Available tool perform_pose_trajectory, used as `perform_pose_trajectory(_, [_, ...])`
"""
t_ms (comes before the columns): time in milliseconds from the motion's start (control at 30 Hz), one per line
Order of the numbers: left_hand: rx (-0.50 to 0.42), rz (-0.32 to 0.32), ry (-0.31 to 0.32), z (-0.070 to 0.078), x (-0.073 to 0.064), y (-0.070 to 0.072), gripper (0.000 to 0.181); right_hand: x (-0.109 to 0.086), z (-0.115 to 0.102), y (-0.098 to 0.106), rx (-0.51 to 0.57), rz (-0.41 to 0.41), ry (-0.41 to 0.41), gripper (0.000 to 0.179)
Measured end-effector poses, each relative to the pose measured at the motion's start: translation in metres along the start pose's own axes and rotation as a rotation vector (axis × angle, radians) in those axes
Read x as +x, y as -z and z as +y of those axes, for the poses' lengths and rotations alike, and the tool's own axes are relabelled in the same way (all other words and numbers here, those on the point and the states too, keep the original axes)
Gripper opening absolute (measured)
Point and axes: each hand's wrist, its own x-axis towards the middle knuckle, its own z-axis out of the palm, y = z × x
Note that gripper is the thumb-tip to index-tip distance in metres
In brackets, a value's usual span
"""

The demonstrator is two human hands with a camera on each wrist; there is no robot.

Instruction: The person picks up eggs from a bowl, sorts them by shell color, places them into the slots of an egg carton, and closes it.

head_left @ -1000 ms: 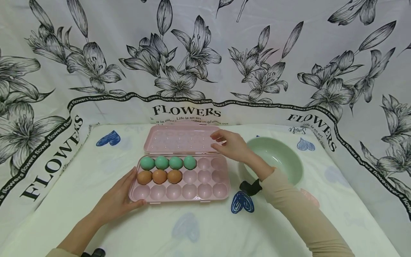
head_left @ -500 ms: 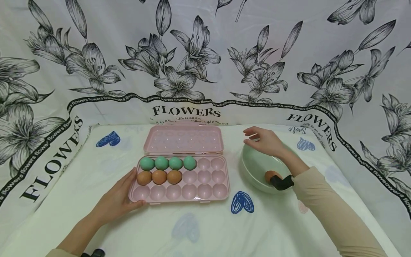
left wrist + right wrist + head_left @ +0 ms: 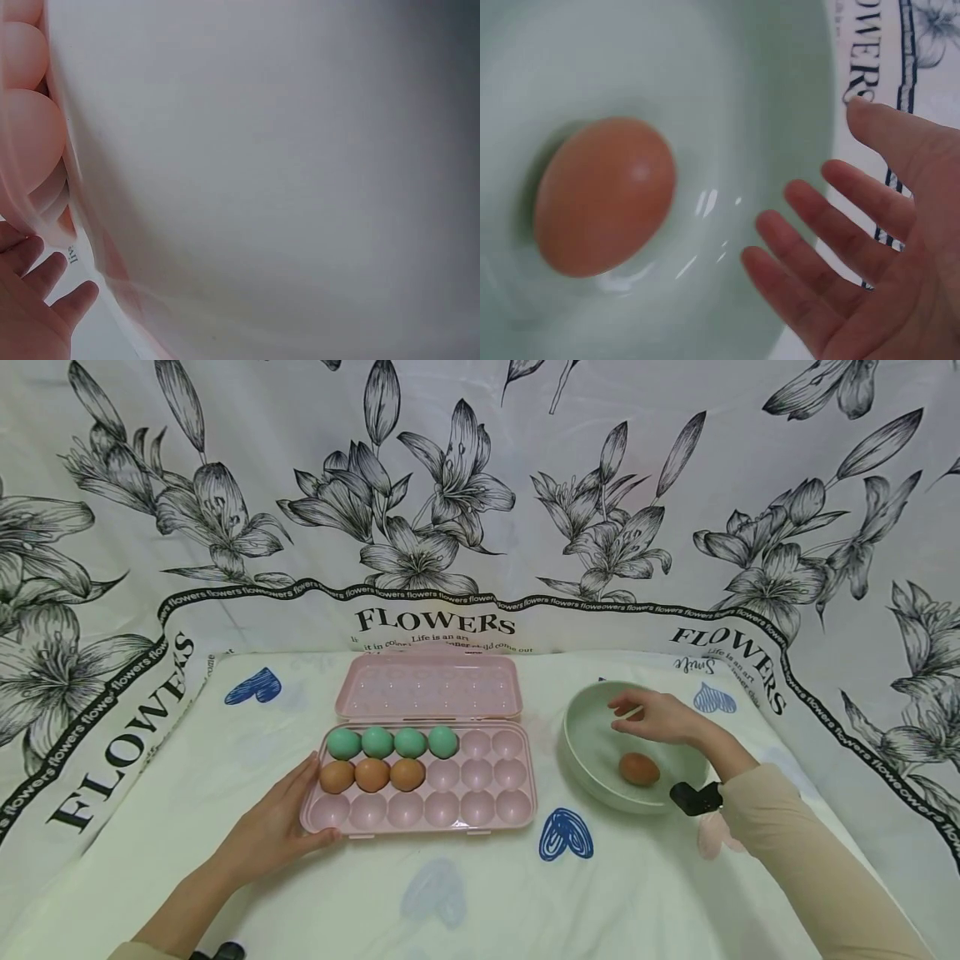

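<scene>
A pink egg box (image 3: pixel 420 820) lies with its lid (image 3: pixel 431 685) folded back. Several green eggs (image 3: pixel 378 742) fill part of its back row, and three brown eggs (image 3: pixel 372 773) sit at the left of the middle row. My left hand (image 3: pixel 272 818) rests against the box's left side, its thumb by the front edge; in the left wrist view the fingers are loosely spread. Over the green bowl (image 3: pixel 592 777) hovers my right hand (image 3: pixel 658 717), holding nothing. One brown egg (image 3: pixel 605 196) lies in that bowl, apart from the extended fingers (image 3: pixel 829 217).
White cloth with printed hearts (image 3: pixel 566 833) covers the table. A floral fabric backdrop (image 3: pixel 420 502) rises behind the egg box and bowl. The bowl stands to the right of the box, with a strip of cloth between them.
My right hand has moved right from beside the open lid to over the bowl, then lower, and the egg there has come into view. My left hand stays at the box.
</scene>
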Motion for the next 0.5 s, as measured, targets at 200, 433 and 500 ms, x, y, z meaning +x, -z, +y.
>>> perform_pose_trajectory(200, [0.015, 0.038, -0.028, -0.002, -0.001, -0.002, 0.106, -0.007, 0.014, -0.003, 0.009, -0.109, 0.004, 0.041])
perform_pose_trajectory(433, [0.006, 0.021, -0.011, -0.004, 0.001, -0.002, 0.107, -0.012, 0.022, -0.007, 0.025, -0.181, -0.011, 0.041])
perform_pose_trajectory(500, [0.003, 0.018, -0.008, -0.003, 0.001, -0.002, 0.107, -0.013, 0.021, -0.009, 0.003, -0.202, -0.019, 0.040])
